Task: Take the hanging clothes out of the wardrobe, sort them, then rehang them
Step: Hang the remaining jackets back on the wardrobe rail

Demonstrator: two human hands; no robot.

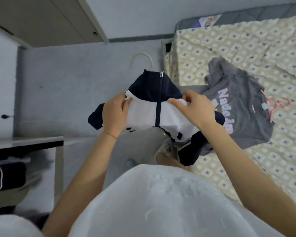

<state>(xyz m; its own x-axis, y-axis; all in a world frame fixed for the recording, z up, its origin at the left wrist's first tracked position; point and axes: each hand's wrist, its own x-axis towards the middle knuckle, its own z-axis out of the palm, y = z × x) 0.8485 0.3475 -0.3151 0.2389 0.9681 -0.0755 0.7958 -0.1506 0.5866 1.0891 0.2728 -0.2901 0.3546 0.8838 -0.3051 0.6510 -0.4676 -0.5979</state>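
jacket [143, 106] on hanger [142, 59], pinched between left grip [115, 111], right grip [194, 106].

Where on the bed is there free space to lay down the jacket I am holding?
Bare blanket lies beyond the grey hoodie, toward the mattress end, and also nearer, between the hoodie's hem and your right arm. The middle is crowded: hoodie and pink hanger lie there.
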